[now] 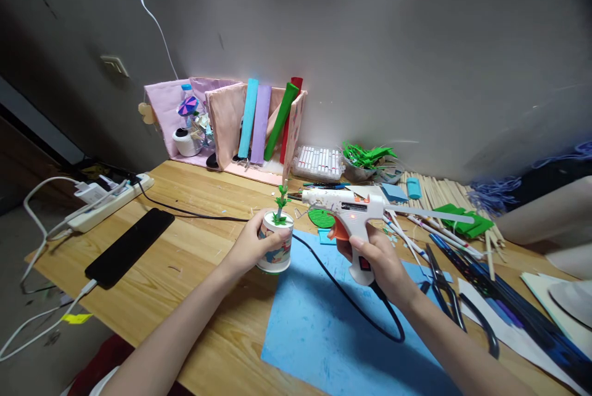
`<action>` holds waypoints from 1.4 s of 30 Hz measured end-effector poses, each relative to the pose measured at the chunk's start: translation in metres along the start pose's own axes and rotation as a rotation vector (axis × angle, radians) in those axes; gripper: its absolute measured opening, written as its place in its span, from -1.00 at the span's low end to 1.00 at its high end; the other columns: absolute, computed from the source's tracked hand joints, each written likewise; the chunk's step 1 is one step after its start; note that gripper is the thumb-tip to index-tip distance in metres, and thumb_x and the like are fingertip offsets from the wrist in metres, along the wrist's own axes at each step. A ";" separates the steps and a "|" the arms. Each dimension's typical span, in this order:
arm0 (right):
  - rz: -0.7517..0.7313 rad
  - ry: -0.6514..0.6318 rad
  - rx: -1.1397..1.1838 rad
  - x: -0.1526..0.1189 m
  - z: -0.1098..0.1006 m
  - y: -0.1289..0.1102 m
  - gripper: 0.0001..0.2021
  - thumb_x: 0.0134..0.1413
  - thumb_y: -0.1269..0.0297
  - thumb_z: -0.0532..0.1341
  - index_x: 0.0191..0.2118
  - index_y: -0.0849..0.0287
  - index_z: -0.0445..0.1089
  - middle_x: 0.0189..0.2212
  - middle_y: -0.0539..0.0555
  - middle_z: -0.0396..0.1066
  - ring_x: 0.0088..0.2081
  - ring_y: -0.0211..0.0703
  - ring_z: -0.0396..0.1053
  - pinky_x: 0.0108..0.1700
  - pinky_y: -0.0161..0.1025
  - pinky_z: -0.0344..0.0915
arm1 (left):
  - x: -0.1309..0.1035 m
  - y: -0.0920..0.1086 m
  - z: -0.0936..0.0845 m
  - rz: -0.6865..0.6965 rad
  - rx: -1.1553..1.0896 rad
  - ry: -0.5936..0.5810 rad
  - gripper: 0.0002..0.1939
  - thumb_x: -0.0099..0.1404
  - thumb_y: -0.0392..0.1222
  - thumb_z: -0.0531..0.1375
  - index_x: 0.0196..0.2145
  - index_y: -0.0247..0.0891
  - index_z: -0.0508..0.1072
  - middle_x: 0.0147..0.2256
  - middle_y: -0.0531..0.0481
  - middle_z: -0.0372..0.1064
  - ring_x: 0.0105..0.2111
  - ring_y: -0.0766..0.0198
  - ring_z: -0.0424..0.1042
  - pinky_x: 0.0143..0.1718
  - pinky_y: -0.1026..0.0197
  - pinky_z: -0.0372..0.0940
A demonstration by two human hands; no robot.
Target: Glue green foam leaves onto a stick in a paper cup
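My left hand [254, 247] is wrapped round a small white paper cup [276, 254] with a coloured print. A thin stem with green leaves [280, 200] stands upright from the cup's white top. In my right hand [377, 257] is a white hot glue gun [356, 211] with an orange trigger, its fingers round the handle. The gun's nozzle points left, at or very close to the stem; contact cannot be made out. A clear glue stick [435, 214] juts out of its back end, and a black cord hangs from the handle.
A blue mat [324, 322] lies under the right hand. Black-handled pliers [441, 285] and pens are at the right. Wooden sticks [425, 189], markers [319, 161] and a pink folded stand [226, 118] line the back. A phone [130, 248] and a power strip [108, 202] lie left.
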State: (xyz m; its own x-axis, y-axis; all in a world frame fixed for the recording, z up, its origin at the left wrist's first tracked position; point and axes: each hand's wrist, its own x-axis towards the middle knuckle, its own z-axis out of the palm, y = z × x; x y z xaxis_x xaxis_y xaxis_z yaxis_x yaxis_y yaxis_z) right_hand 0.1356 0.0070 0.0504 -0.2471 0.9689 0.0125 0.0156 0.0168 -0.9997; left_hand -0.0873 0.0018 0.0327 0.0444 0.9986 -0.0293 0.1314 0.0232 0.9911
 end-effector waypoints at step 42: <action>-0.141 -0.215 0.131 -0.007 -0.004 -0.014 -0.63 0.01 -0.04 0.17 -0.42 0.23 0.33 -0.57 -0.01 0.20 -0.60 -0.34 0.07 -0.57 -0.34 0.01 | -0.003 -0.006 -0.007 -0.008 -0.483 -0.285 -0.30 -0.12 0.15 0.37 -0.10 -0.25 0.30 -0.15 -0.16 0.45 -0.18 0.10 0.43 -0.16 0.14 0.27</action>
State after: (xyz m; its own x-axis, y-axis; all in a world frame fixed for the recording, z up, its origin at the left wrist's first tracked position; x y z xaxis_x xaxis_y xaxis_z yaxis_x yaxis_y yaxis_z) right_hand 0.1412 0.0009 0.0639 -0.4383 0.8842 0.1612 -0.1554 0.1021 -0.9826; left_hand -0.0950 -0.0009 0.0277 0.3198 0.9475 -0.0046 -0.3330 0.1169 0.9356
